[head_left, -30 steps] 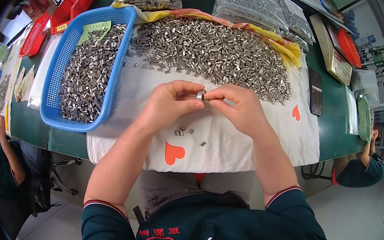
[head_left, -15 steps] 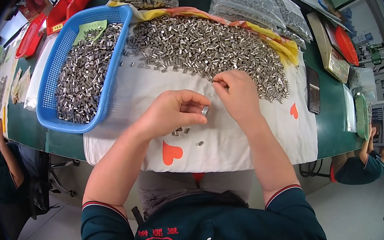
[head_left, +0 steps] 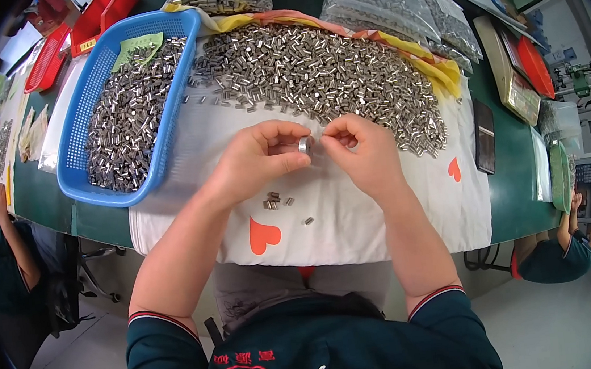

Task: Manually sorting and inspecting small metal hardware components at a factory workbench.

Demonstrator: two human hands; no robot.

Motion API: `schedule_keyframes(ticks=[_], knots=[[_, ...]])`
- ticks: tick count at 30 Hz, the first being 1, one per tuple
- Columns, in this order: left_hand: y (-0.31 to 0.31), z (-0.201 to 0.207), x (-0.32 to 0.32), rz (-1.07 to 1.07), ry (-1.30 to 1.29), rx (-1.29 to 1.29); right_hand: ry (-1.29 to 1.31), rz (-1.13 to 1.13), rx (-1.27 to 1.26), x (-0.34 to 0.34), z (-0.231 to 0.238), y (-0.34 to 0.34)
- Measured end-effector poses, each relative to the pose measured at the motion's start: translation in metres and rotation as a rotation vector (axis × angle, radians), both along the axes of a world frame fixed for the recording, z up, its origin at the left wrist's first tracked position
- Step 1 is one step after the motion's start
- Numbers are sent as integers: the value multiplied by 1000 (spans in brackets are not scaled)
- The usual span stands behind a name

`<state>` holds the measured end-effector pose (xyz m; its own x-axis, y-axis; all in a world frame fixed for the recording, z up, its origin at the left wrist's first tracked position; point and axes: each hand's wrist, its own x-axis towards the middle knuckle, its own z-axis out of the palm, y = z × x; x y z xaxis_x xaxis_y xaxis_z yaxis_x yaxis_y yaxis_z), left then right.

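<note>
Between the thumb and fingers of my left hand is a small round silver metal piece, ring-like in shape. My right hand is closed in a pinch right beside it; whatever the fingertips hold is too small to make out. Just beyond both hands spreads a large heap of small metal cylinders on a white cloth. A few loose cylinders lie on the cloth below my left hand, and a single cylinder rests nearer to me.
At the left stands a blue plastic basket full of cylinders. A yellow and orange cloth borders the heap. Behind lie clear bags of metal parts. To the right is a dark phone. Co-workers sit at both sides.
My right hand has drawn back from the heap's near edge to the metal piece. My left hand has lifted slightly away from me, uncovering more of the loose cylinders.
</note>
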<state>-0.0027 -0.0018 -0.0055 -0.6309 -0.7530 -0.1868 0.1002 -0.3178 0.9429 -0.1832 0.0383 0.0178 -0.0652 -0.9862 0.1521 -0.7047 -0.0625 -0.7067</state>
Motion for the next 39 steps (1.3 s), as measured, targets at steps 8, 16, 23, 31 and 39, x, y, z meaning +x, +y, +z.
schedule_keyframes(ticks=[8,16,23,31,39], knots=[[1,5,2,24,-12,-9,-298,184,-22,4,3,7],[3,-2,-1,85,-122,-92,33,213,-346,12,-5,8],[2,-1,-2,81,-126,-84,-12,225,-321,10,-2,10],[4,-1,-2,-38,-74,-29,-296,187,150,-12,2,3],[9,12,-1,-210,-182,-145,272,19,-308,-5,-25,-17]])
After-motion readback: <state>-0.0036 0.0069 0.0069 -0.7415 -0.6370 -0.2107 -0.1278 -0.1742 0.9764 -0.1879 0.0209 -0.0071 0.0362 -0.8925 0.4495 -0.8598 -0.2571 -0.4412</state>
